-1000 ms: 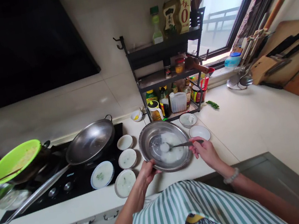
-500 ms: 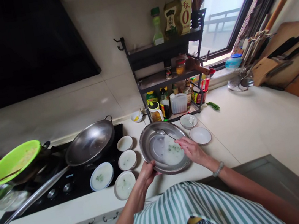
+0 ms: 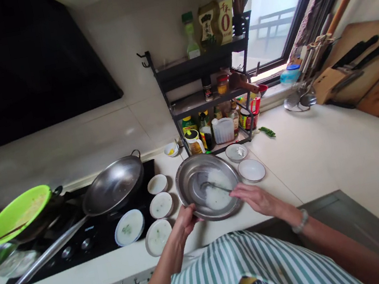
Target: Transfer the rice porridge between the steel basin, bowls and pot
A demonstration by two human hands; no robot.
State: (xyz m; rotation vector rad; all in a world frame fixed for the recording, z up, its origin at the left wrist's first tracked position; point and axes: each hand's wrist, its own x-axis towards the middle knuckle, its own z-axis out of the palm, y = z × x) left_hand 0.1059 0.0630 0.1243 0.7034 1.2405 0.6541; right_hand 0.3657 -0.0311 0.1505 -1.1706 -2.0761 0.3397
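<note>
A wide steel basin [image 3: 187, 177] is tilted over the counter, with pale, milky soup pooled toward its right side. My left hand [image 3: 187, 218] grips the basin's near-left rim. In my right hand [image 3: 254, 196] is the handle of a metal spoon [image 3: 218, 186], whose head dips into the soup. Left of the basin stand several bowls of the same pale soup with green bits, among them a near bowl [image 3: 158, 237] and a middle bowl [image 3: 161, 205]. Behind my right hand are a white bowl [image 3: 252, 170] and another small bowl [image 3: 237, 152].
A wok [image 3: 113, 185] sits on the black stove, its long handle reaching toward the counter's front edge. A green colander [image 3: 19, 213] stands at far left. Behind the basin is a black rack [image 3: 198, 69] with bottles. Ladles [image 3: 297, 99] and a knife block [image 3: 333, 82] are at right.
My right hand has moved slightly right and down, and the spoon now lies lower in the soup, angled the other way. Fewer green bits show in the basin. My left hand keeps its hold.
</note>
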